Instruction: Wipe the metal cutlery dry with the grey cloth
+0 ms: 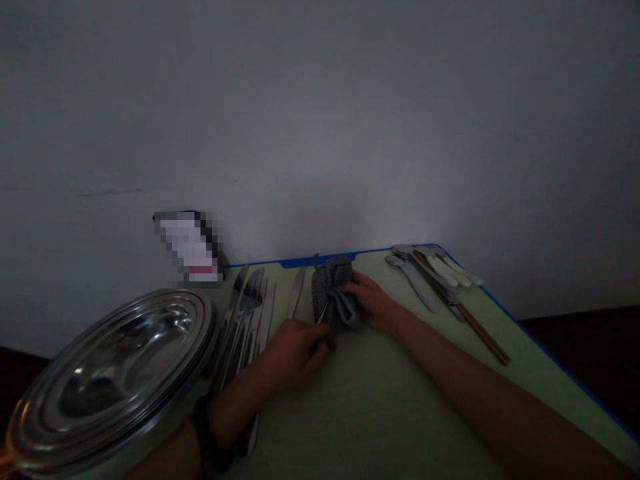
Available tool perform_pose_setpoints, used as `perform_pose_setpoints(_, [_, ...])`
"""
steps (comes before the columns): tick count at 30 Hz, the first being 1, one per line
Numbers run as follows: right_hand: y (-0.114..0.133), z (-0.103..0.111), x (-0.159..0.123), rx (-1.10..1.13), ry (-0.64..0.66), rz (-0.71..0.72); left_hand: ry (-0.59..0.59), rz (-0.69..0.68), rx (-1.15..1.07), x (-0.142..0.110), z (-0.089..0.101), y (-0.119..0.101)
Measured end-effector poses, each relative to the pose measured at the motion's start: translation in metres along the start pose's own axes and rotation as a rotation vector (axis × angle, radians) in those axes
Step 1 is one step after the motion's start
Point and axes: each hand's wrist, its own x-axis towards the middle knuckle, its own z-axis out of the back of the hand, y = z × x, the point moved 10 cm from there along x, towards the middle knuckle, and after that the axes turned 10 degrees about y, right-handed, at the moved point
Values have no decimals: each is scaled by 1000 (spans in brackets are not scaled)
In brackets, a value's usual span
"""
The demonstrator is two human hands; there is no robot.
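A dark grey cloth (334, 293), bunched and patterned, is gripped by my right hand (373, 300) over the middle of the table. My left hand (303, 353) is closed around the near end of a thin metal piece of cutlery (323, 313). Most of that piece is wrapped in or behind the cloth, so its kind is hard to make out; a small metal tip shows above the cloth. Just beyond my left hand lies a table knife (297, 292), its near end hidden by the hand. Several more knives (266, 317) lie side by side to the left, partly under my left forearm.
Oval metal trays (195, 313) are stacked at the left. On the right side lie several spoons (413, 283), white-handled cutlery (453, 270) and brown chopsticks (485, 333). A blurred-out phone-like object (187, 247) leans on the wall (320, 120) behind the blue-edged table (395, 413).
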Motion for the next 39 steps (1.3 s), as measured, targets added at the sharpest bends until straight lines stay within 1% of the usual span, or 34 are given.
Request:
perform_pose_setpoints(6, [2, -5, 1, 14, 23, 57, -5, 5, -17, 1, 1, 0])
perform_pose_setpoints(13, [-2, -3, 2, 13, 6, -3, 1, 41, -12, 2, -1, 2])
perform_pose_setpoints(18, [-2, -2, 1, 11, -5, -7, 9, 88, 16, 2, -1, 4])
perform_pose_setpoints(22, [-1, -1, 1, 1, -14, -8, 13, 156, 104, 2, -3, 7])
perform_pose_setpoints(26, [-2, -1, 0, 9, -33, -21, -5, 286, 240, 1, 0, 13])
perform_pose_setpoints(29, [-2, -2, 0, 16, -18, -20, -14, 354, 311, -1, 3, 17])
perform_pose_setpoints(36, [-6, -1, 2, 38, -6, -22, 36, 420, 397, -3, 1, 17])
perform_pose_setpoints(39, [-6, -2, 2, 44, -5, -28, 40, 437, 410, -4, 0, 16])
